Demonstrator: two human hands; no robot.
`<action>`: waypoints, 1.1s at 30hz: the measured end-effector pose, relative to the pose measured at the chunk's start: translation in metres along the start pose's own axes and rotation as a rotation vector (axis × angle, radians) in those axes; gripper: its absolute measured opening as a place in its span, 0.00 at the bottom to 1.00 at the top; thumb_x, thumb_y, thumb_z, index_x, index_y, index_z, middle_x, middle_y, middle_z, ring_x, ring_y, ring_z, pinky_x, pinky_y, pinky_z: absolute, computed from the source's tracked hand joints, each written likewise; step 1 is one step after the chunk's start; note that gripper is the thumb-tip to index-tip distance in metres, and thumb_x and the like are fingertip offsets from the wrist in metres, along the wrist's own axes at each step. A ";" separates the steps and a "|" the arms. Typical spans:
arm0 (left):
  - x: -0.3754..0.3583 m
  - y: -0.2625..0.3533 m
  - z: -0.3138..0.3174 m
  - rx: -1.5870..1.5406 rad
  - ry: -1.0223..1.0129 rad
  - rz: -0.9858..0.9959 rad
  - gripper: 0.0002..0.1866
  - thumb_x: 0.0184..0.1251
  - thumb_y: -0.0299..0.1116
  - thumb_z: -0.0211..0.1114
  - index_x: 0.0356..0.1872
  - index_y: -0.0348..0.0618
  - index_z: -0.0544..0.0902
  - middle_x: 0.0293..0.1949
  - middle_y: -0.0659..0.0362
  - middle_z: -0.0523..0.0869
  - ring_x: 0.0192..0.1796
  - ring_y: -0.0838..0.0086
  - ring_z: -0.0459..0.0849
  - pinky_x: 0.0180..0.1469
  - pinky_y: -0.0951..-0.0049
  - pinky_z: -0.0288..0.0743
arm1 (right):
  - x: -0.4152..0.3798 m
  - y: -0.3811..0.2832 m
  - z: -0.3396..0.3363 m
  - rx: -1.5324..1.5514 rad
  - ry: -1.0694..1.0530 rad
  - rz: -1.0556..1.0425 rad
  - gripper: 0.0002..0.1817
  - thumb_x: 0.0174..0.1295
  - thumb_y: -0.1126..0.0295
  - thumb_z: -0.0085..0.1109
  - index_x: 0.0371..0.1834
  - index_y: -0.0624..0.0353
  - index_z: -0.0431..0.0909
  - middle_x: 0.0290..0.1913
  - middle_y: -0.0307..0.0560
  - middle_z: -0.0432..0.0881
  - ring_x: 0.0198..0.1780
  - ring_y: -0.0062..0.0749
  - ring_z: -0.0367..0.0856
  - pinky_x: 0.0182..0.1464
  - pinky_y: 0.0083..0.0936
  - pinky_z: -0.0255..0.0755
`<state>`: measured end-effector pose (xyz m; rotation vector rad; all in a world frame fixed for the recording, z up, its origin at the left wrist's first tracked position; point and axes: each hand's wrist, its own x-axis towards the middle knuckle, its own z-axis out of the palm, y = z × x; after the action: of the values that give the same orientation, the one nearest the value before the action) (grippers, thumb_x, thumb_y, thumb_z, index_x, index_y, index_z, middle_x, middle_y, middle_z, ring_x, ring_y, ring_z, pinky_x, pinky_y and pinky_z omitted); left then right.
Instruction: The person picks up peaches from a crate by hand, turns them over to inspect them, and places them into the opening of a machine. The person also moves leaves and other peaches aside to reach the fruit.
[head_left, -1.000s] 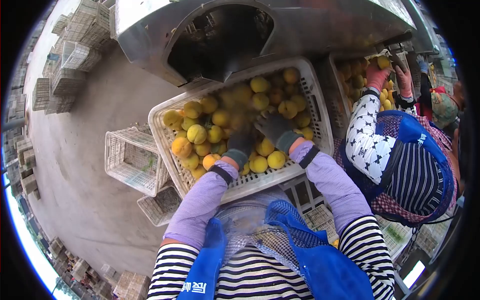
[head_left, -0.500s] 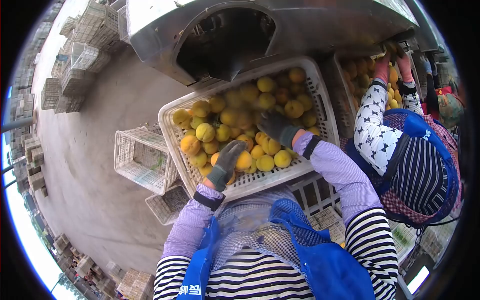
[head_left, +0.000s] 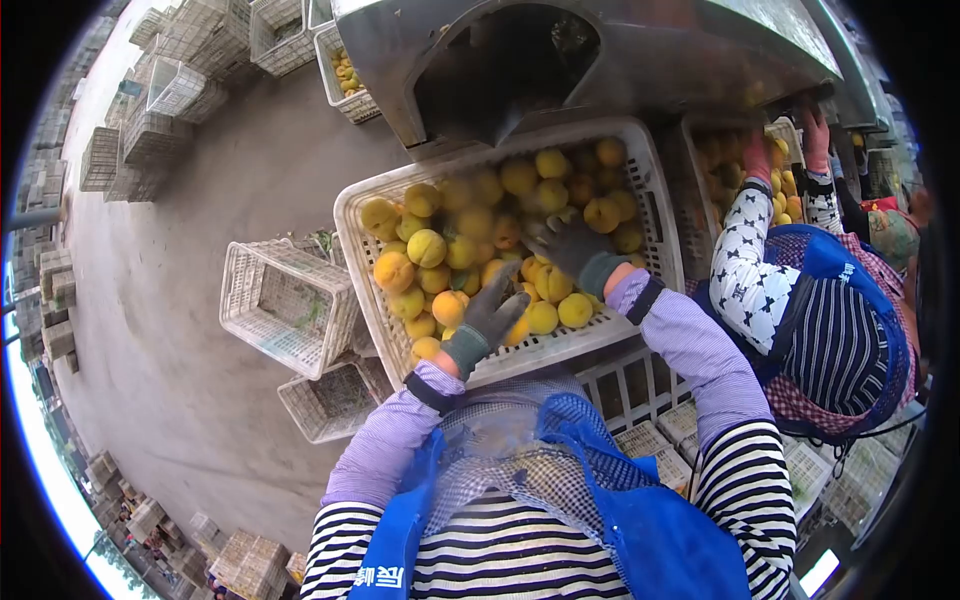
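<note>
Grey-gloved left hand [head_left: 486, 314] splayed, right hand [head_left: 573, 249] farther forward.

Yellow fruit [head_left: 426, 248], crates [head_left: 100, 160] (many stacked) and machinery [head_left: 690, 60] suggest a packing shed.

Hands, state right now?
Left hand: open, over the yellow fruit.
Right hand: over the fruit too; whether it grips any cannot be told.

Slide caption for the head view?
Gloved left hand and right hand among yellow fruit in a white crate.
</note>
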<state>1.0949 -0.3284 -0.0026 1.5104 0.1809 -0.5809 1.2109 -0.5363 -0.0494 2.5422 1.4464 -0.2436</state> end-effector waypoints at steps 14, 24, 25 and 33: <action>-0.012 -0.002 0.000 0.105 0.120 0.392 0.29 0.77 0.32 0.58 0.74 0.33 0.63 0.70 0.48 0.71 0.69 0.65 0.72 0.72 0.69 0.64 | -0.022 -0.008 -0.090 1.527 -0.161 0.376 0.45 0.49 0.53 0.75 0.70 0.57 0.67 0.63 0.53 0.75 0.60 0.43 0.79 0.62 0.33 0.75; -0.014 0.063 -0.009 -0.173 0.204 0.433 0.22 0.79 0.31 0.52 0.69 0.30 0.70 0.67 0.47 0.76 0.67 0.65 0.75 0.71 0.68 0.66 | -0.023 -0.056 -0.120 1.263 0.684 0.503 0.48 0.39 0.51 0.84 0.63 0.64 0.73 0.55 0.51 0.76 0.49 0.35 0.81 0.51 0.31 0.79; -0.013 0.070 -0.009 -0.156 0.233 0.438 0.22 0.79 0.31 0.52 0.68 0.31 0.71 0.67 0.48 0.76 0.67 0.65 0.75 0.71 0.67 0.67 | -0.019 -0.051 -0.130 1.213 0.711 0.477 0.47 0.38 0.51 0.85 0.61 0.64 0.74 0.53 0.50 0.77 0.47 0.34 0.81 0.49 0.31 0.80; -0.010 0.108 -0.026 -0.390 0.507 0.415 0.22 0.82 0.38 0.47 0.65 0.33 0.73 0.53 0.52 0.84 0.55 0.70 0.82 0.60 0.70 0.76 | 0.070 0.008 -0.188 0.629 0.771 0.710 0.36 0.40 0.46 0.80 0.49 0.55 0.78 0.42 0.51 0.83 0.37 0.47 0.85 0.39 0.40 0.81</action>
<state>1.1426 -0.3054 0.0958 1.2367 0.3379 0.1725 1.2612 -0.4332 0.1161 3.7205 0.5090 0.5359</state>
